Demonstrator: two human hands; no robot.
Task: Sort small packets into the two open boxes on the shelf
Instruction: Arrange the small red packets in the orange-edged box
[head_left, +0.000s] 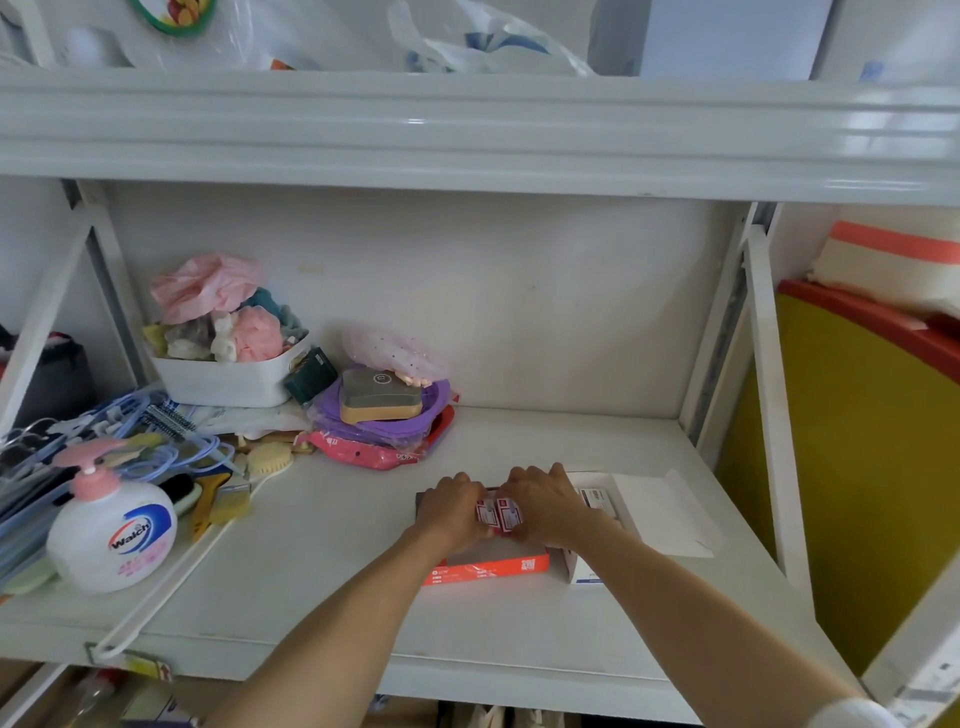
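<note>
Two open boxes sit side by side on the white shelf (322, 551): an orange-fronted box (488, 567) on the left and a white box (605, 499) with its lid folded back on the right. Both my hands hover over the orange box. My left hand (451, 512) and my right hand (543, 506) each pinch small red-and-white packets (498, 514), held together between them just above the box. A white packet with dark print (595, 496) lies inside the white box. My hands hide the orange box's inside.
A white hand-soap bottle with a pink pump (111, 535) stands front left, with hangers and brushes beside it. A white tub of soft items (228, 374) and a purple and red pile (384, 421) sit at the back left. A yellow panel (857, 467) stands to the right.
</note>
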